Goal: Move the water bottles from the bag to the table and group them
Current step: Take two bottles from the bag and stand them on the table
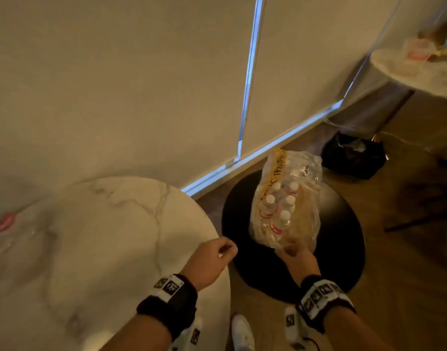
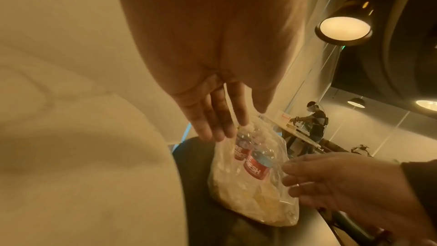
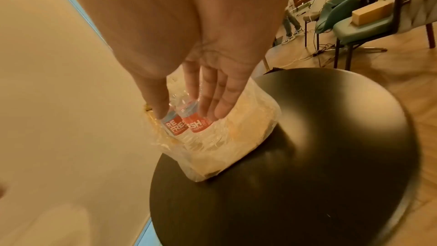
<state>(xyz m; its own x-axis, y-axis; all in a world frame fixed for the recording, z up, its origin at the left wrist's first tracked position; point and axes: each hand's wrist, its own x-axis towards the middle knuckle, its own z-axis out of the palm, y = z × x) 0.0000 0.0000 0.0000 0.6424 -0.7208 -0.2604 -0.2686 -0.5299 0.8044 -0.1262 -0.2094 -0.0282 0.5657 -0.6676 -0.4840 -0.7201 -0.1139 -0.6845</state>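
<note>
In the head view a clear plastic bag [image 1: 287,201] sits at centre right of the frame on a round black stool [image 1: 344,236], with five white-capped water bottles [image 1: 280,211] standing inside it. The marble table [image 1: 103,236] fills the lower left, and a blurred bottle-like shape with a red label lies at its far left edge. The right hand [image 1: 297,252] reaches to the near edge of the bag; from above only its back shows. The right wrist view gives what that hides: the fingers [image 3: 222,100] are straight and spread, tips against the plastic over the bottles' red "REFRESH" labels, thumb on the left side, closed round nothing. The left hand [image 1: 212,254] hangs over the table's rim, looking loosely curled from above, yet the left wrist view shows its fingers [image 2: 212,119] extended and relaxed above the bag, holding nothing. Only that view shows a lit ceiling lamp [image 2: 344,29] at upper right and another person [image 2: 315,122] at a distant table.
</note>
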